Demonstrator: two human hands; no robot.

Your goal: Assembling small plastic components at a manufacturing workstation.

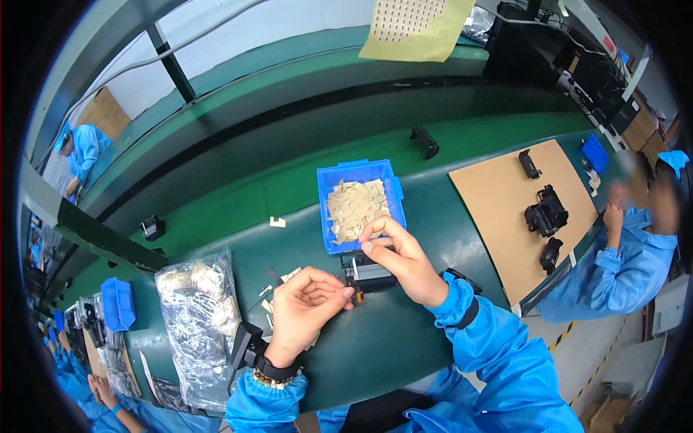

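A black housing with a grey panel (372,270) lay on the green worktop (404,339), between the far and near edges, presumably centred so both hands could reach it. The left hand (307,299) had its fingers pinched narrow at the housing's left side, perhaps steadying it; the right hand (406,261) held its fingers narrow above. Whether either pinched something small could not be made out. A blue bin (356,172) of cream pieces (354,209) stood at the worktop's far edge, likely for easy reach. Cardboard (498,195) covered the right end, where a blue-clad co-worker (613,278) sat.
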